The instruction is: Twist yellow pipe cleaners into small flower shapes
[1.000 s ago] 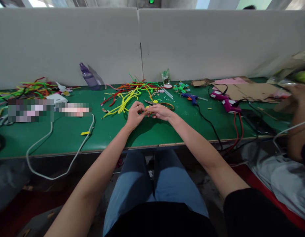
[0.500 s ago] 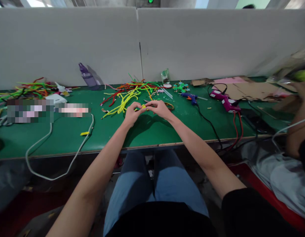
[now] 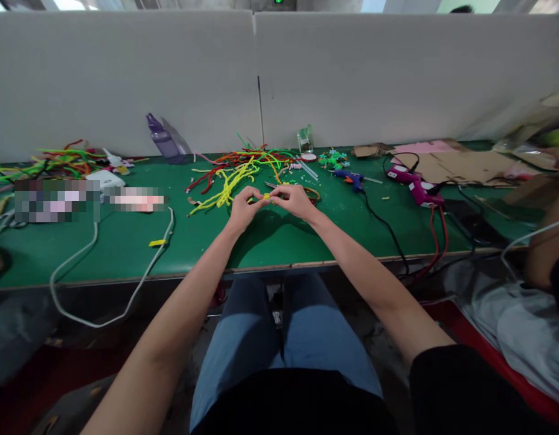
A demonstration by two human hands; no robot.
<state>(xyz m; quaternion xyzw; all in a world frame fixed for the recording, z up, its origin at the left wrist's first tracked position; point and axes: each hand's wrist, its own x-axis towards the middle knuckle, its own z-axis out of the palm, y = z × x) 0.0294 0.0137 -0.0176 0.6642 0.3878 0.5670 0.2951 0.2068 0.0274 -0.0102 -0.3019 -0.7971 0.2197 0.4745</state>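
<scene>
Your grip is a two-handed pinch: left hand [image 3: 242, 208] and right hand [image 3: 296, 202] meet fingertip to fingertip, closed on a small yellow pipe-cleaner piece [image 3: 266, 196], held just above the green worktop [image 3: 125, 248] around its middle. Just behind lies a loose heap of yellow, red and green pipe cleaners [image 3: 234, 175]. To your right sit a blue glue gun [image 3: 349, 177] and a magenta glue gun [image 3: 415, 188], cords trailing off the edge. Any lettering on them is too small to read.
</scene>
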